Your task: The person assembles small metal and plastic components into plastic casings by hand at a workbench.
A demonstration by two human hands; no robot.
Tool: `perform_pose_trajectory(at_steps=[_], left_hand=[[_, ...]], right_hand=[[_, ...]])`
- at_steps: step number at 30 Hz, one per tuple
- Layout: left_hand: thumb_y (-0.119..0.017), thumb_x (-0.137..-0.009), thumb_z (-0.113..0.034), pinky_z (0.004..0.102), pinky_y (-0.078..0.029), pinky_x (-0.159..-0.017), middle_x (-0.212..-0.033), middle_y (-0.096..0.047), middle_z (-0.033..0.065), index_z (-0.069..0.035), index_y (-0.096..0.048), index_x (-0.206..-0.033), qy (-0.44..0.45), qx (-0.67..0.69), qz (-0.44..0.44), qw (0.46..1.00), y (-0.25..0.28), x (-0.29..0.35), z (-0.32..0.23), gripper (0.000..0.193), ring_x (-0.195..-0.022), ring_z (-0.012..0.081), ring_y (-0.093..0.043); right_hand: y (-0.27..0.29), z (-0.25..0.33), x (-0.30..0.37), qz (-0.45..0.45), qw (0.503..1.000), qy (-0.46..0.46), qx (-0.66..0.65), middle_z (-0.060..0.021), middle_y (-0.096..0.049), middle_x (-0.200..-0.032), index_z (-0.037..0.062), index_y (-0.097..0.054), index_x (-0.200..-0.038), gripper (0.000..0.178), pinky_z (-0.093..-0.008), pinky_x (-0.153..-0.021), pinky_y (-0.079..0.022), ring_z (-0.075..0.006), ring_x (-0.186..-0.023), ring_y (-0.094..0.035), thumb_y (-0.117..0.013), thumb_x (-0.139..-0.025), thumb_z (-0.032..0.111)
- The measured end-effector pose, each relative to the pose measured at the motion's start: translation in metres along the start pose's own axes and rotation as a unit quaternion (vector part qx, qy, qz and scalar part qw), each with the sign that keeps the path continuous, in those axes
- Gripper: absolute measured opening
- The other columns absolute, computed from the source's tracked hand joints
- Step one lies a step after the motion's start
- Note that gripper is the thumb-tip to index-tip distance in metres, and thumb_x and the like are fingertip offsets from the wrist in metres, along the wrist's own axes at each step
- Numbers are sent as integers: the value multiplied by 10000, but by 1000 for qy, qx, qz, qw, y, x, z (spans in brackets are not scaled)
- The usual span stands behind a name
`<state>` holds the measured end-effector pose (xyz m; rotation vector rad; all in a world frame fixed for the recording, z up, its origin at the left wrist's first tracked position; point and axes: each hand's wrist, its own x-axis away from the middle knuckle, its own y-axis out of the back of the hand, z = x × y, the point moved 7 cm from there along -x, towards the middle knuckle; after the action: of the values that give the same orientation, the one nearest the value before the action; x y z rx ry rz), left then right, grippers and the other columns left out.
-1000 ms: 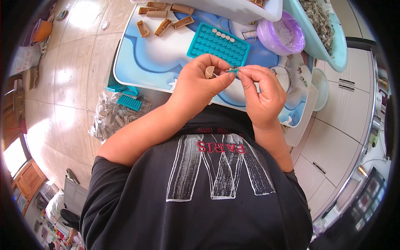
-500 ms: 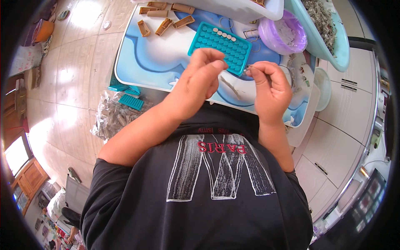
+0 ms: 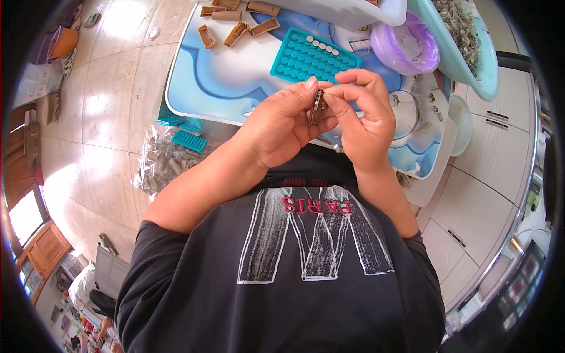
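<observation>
In front of my chest, my left hand [image 3: 279, 123] grips a small brown casing [image 3: 318, 112], open along one side and held upright. Thumb and fingers of my right hand [image 3: 369, 126] pinch together at the upper end of that casing. What sits between those right fingertips is too small to make out. Just beyond both hands lies a teal tray [image 3: 289, 62] with rows of round wells. Several small white discs [image 3: 322, 46] line part of its far row.
Several brown casings [image 3: 236, 34] lie at the table's far left. A purple lined bowl [image 3: 379, 50] and a pale blue tub [image 3: 487, 76] stand at the right. Left of the blue-and-white table [image 3: 197, 97] is a clear plastic bag [image 3: 154, 159] of parts.
My hands were apart and have come together. The right hand, earlier holding a small metallic piece, has moved left to the casing in my left hand, which has turned into view.
</observation>
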<state>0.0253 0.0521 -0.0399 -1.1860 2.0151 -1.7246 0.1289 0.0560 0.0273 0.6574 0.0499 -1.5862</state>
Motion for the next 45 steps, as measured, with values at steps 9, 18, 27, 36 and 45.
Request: perform_pose_trajectory(at_steps=[9,18,27,36,45], left_hand=[[-410,-986,-268,329,-491,-904,-1027,-620,59,-10,-552,-1140,5,-20,-31,999,-7,2,-3,333,-960,152,-608],[-406,-984,-198,334,-477,-921,-1074,-600,109,46,-501,-1179,-43,-124,-17,991,-12,-1,-9,326,-993,180,-601],[-379,-986,-153,329,-483,-885,-1085,-596,122,30,-505,-1129,-75,-145,-35,986,1,-5,-10,264,-971,182,-608],[-424,-974,-163,360,-471,-926,-1184,-559,191,21,-494,-1145,-135,-150,-136,970,5,-1,-20,260,-1045,252,-585],[-420,-975,-159,379,-475,-930,-1181,-557,195,29,-479,-1159,-138,-173,-129,966,5,1,-23,270,-1066,266,-580]], right_hand=[[1,-1,-2,-14,998,31,57,-92,-603,-864,22,-639,-807,107,-298,-654,-473,-214,-785,-582,-707,-728,1],[3,0,-3,-16,995,52,79,-91,-602,-855,20,-634,-789,89,-299,-645,-471,-226,-757,-583,-698,-731,1],[-3,3,1,3,992,47,117,-91,-595,-862,29,-606,-847,187,-328,-677,-463,-250,-797,-577,-725,-708,68],[-13,17,13,43,979,62,188,-14,-590,-816,101,-521,-885,349,-359,-676,-381,-224,-760,-552,-776,-648,131],[-9,-1,23,27,995,-45,83,-43,-610,-750,68,-537,-862,252,-342,-632,-421,-227,-688,-571,-720,-696,21]])
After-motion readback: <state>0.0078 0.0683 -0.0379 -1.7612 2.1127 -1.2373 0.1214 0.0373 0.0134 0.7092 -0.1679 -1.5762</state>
